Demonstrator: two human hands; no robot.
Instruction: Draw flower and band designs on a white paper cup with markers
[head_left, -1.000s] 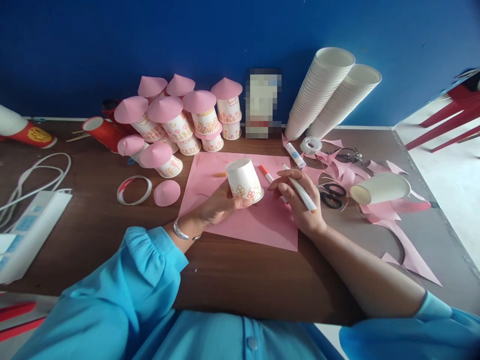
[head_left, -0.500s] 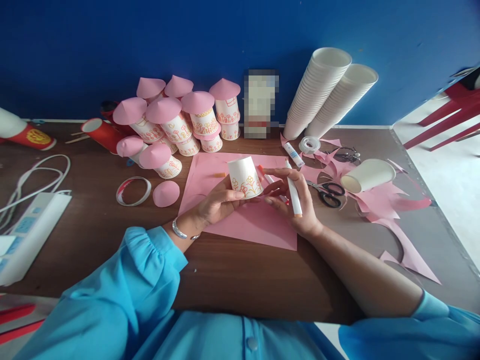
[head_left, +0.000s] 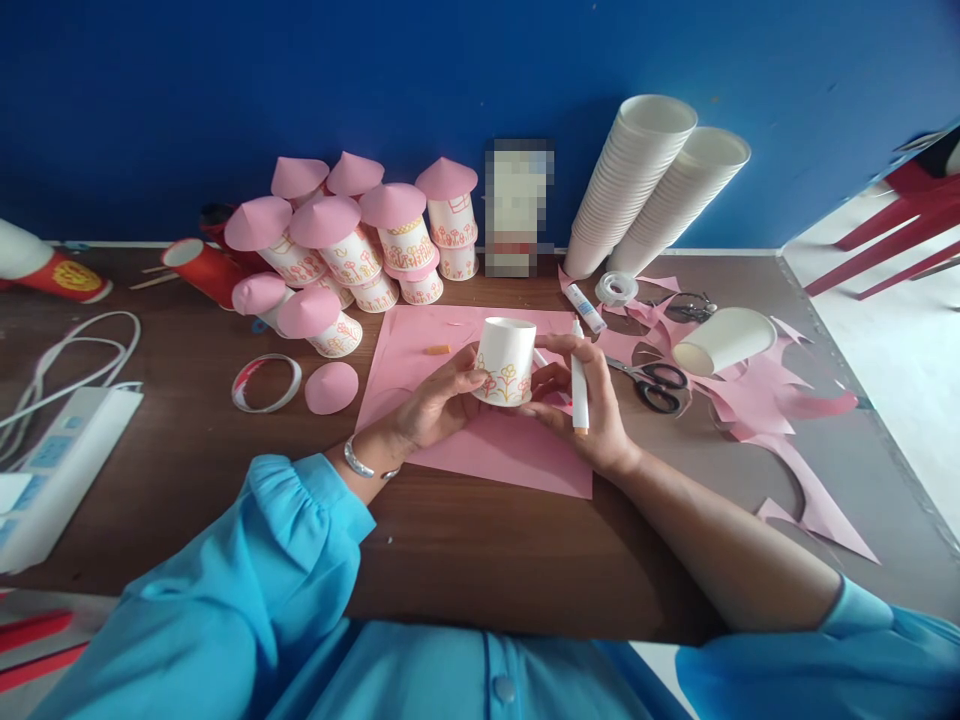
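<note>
My left hand grips a white paper cup, fingers on its left side and underneath. Orange and yellow flowers are drawn around the lower part of the cup, which stands nearly upright above a pink paper sheet. On the cup's right, my right hand has a white marker held between its fingers, uncapped tip up and orange end down. Its fingertips reach to the cup's right side and base. An orange marker cap lies on the sheet, and another marker is partly hidden behind my right hand.
Decorated cups with pink cone roofs stand at the back left. Two tall stacks of cups lean by the wall. Scissors, a glue stick, a tape roll, a loose cup and pink scraps lie right.
The cup has moved slightly right and turned from tilted to nearly upright. My right hand has closed in on the cup's right side, with the marker now more vertical.
</note>
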